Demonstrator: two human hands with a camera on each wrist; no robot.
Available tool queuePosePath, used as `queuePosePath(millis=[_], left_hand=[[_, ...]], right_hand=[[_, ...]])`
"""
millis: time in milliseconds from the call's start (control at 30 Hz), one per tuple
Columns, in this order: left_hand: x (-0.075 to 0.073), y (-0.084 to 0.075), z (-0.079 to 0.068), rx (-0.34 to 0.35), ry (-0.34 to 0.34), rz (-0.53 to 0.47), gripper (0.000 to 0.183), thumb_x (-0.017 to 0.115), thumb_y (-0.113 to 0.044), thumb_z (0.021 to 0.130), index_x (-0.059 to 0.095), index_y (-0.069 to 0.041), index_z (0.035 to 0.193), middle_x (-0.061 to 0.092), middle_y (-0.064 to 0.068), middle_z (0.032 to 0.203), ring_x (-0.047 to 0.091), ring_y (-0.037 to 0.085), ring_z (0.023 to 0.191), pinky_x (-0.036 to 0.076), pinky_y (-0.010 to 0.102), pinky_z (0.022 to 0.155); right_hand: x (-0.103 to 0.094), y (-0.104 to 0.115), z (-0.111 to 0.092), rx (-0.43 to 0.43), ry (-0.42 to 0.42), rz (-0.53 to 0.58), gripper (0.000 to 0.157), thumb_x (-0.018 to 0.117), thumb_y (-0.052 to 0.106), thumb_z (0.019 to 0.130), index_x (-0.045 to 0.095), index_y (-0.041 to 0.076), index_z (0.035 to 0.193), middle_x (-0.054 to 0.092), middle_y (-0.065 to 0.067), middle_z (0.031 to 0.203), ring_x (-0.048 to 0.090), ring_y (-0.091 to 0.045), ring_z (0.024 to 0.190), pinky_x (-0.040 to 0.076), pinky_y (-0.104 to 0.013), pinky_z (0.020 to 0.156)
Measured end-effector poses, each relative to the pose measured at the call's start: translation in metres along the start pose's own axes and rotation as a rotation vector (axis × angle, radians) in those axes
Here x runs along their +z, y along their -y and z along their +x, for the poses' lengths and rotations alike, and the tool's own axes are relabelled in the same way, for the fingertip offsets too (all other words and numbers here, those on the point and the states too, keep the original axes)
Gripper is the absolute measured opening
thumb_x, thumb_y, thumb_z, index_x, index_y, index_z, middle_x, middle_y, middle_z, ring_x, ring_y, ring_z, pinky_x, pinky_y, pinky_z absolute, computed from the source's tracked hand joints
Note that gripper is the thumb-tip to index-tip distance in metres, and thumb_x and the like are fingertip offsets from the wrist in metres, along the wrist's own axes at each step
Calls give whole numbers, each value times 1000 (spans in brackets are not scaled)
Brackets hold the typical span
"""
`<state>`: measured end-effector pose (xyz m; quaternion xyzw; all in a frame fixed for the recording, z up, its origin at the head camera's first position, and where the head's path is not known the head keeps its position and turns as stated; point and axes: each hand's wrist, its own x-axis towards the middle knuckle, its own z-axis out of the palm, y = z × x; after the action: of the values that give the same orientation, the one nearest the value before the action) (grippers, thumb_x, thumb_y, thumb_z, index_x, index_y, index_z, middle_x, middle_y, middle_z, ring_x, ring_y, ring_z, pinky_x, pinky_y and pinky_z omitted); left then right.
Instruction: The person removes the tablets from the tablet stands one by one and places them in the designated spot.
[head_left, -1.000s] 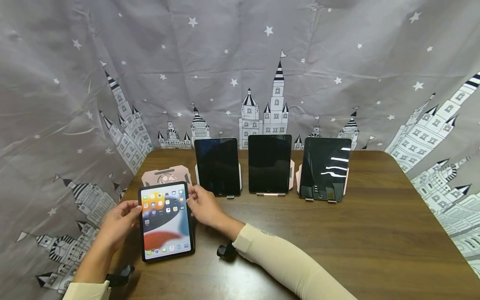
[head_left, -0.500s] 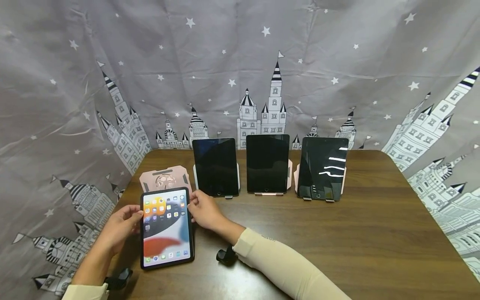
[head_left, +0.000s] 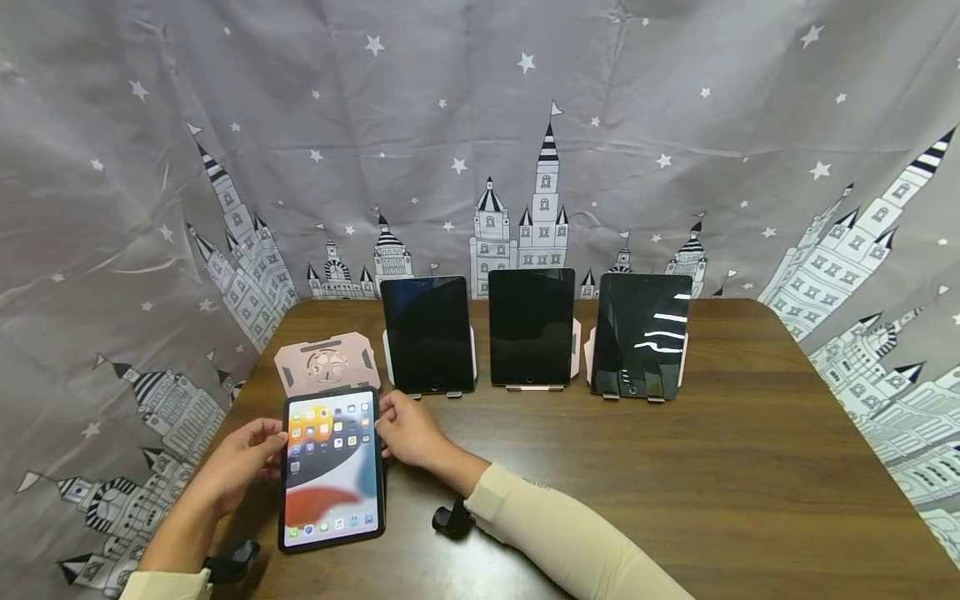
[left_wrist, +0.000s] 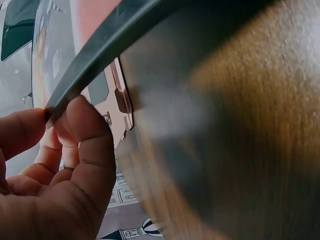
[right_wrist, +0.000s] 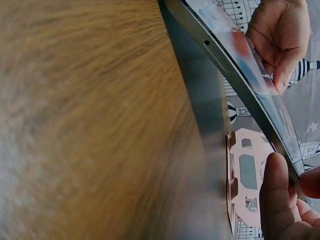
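Note:
A tablet point(head_left: 330, 471) with a lit home screen of app icons is at the left side of the table, its screen facing up. My left hand point(head_left: 243, 458) pinches its left edge near the top, thumb in front and fingers behind, as the left wrist view shows too. On the opposite edge, my right hand point(head_left: 412, 429) pinches it at about the same height. In the right wrist view the tablet point(right_wrist: 235, 80) is tilted, with a gap between its upper part and the tabletop. Just beyond its top edge stands a pink tablet stand point(head_left: 327, 364).
Farther back, three dark-screened tablets lean on stands: a left one point(head_left: 429, 333), a middle one point(head_left: 532, 327) and a right one point(head_left: 641, 336). Brown wooden table point(head_left: 675, 475) extends to the right. A grey castle-print curtain point(head_left: 450, 125) hangs behind it.
Both hands have brought the lit tablet toward me, away from the pink stand, and more of that stand shows. The grips stay the same. The head view has shifted slightly.

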<state>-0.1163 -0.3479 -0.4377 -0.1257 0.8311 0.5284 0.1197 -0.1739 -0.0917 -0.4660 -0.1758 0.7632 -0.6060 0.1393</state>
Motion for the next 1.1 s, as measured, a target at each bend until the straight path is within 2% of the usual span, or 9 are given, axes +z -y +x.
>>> queuePosePath(millis=[167,467,633,833,1100], left_hand=[[-1,2,3,-28,34,11,32,42,-10,105,39,12,129,59,15,103,58,24,83,56,39,70],[-3,3,3,-43,89,39,29,42,-8,105,41,13,125,60,15,102,59,23,86,58,39,72],[-4,5,5,-67,124,41,25,42,-6,104,41,12,122,58,15,101,57,24,86,58,39,72],[-4,10,6,-100,161,38,17,41,-3,104,43,10,115,56,14,99,55,24,86,58,39,72],[-3,13,7,-136,179,81,17,42,-2,102,46,10,113,58,14,99,57,23,86,58,38,73]], right_hand=[[2,-1,1,20,11,18,12,55,-3,91,55,0,103,60,0,71,59,-14,48,52,-25,46],[-1,-4,0,19,49,-61,11,58,-5,88,54,1,96,60,0,64,57,-11,47,48,-21,46],[0,-7,0,28,87,-62,10,58,-8,88,52,-2,93,59,-2,58,52,-8,44,45,-19,44],[1,-8,1,67,116,-62,15,60,-9,88,50,2,85,57,-1,55,51,-7,43,45,-18,43],[3,-11,1,127,117,-66,20,63,-9,87,50,4,78,55,-1,57,52,-8,43,46,-19,42]])
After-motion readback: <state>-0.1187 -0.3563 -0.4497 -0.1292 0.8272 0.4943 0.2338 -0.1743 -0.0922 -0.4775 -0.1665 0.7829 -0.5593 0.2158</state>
